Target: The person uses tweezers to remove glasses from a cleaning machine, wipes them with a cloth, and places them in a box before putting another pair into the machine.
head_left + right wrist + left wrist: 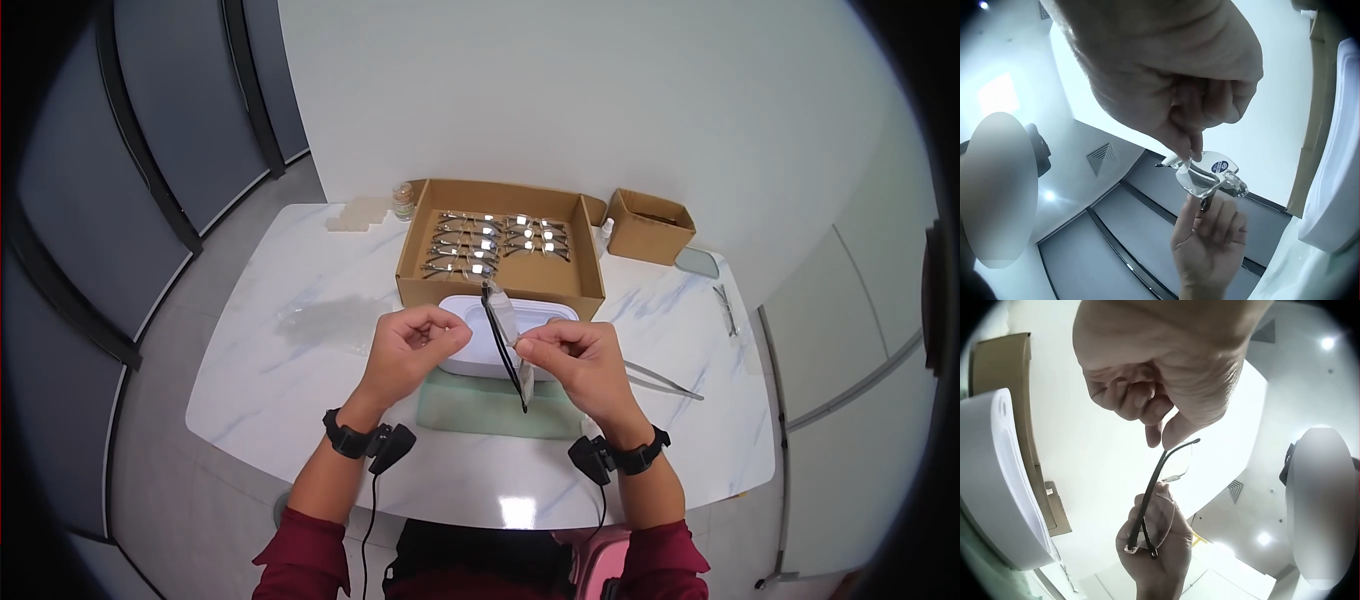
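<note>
A pair of eyeglasses (507,345) with dark temples hangs upright in front of the body. The right hand (580,362) pinches it at the middle of the frame between thumb and forefinger. In the right wrist view a round blue sticker (1220,167) shows on one lens. Beside the temples is the left hand (412,345), its fingers curled and thumb near the forefinger; a small gap parts it from the glasses in the head view. Under both hands lie a white plastic basin (455,368) and a folded green cloth (490,415).
An open cardboard box (500,283) behind the basin contains several eyeglasses in rows. Around it stand a small brown box (645,235), a little white bottle (605,232) and a glass jar (403,202). Metal tweezers (665,382) lie right of the basin. Left is a clear plastic sheet (335,325).
</note>
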